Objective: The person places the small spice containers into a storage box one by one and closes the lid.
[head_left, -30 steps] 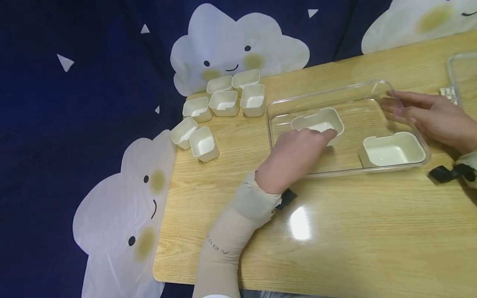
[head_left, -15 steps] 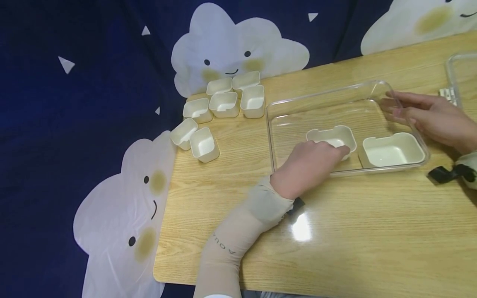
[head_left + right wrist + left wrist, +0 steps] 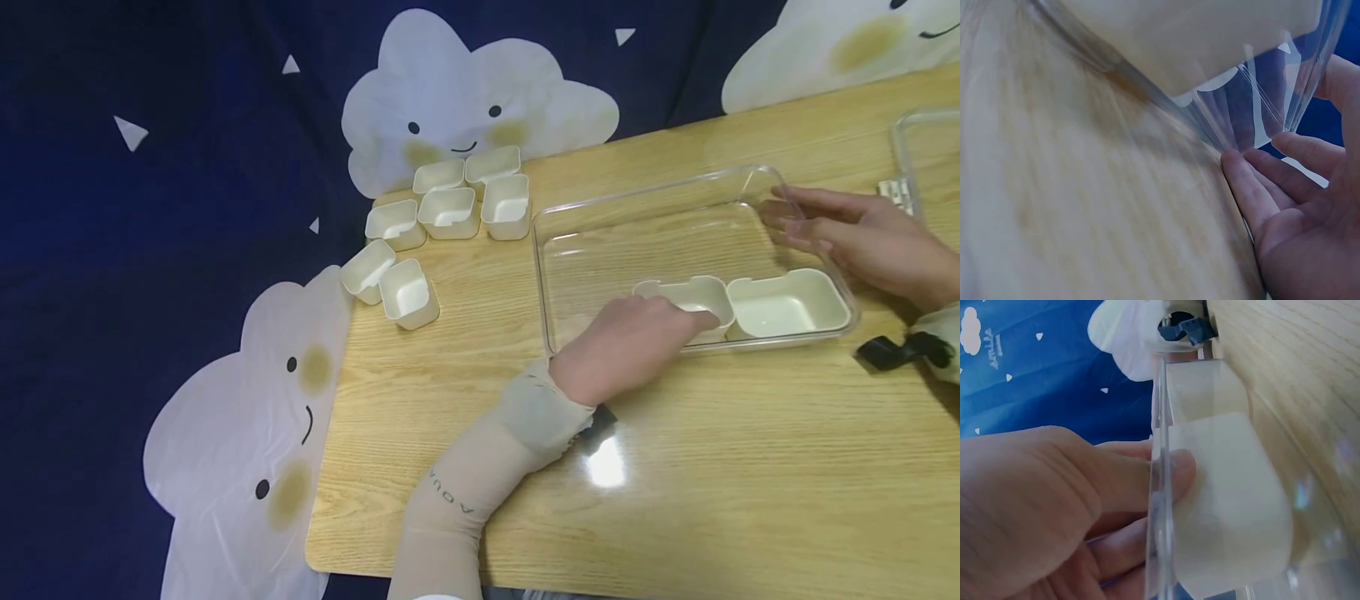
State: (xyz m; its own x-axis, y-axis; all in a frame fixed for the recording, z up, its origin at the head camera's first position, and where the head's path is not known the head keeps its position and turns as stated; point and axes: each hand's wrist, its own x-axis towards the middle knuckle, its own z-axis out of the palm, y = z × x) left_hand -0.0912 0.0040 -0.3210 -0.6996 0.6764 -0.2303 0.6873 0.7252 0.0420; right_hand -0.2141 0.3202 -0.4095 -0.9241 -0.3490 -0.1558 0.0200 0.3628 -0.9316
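A clear plastic box (image 3: 652, 192) lies on the table with two cream plastic bins inside it along the near wall. My left hand (image 3: 633, 343) reaches over that wall and pinches the left bin (image 3: 693, 293) by its near side. The thumb (image 3: 1179, 472) lies against the bin in the left wrist view. Right beside it sits the other bin (image 3: 791, 305), in the box's near right corner. At the box's right end my right hand (image 3: 873, 237) rests with extended fingers touching the outside of the wall, which the right wrist view shows close up.
Several more cream bins (image 3: 448, 212) stand in a cluster at the back left of the wooden table (image 3: 712, 492). A clear piece with a white latch (image 3: 894, 196) lies at the far right. Behind the table hangs a dark blue cloth (image 3: 187, 250) with cloud prints.
My left hand has slid its bin rightward and toward the near wall, until it stands alongside the other bin. The right hand has stayed at the box's end.
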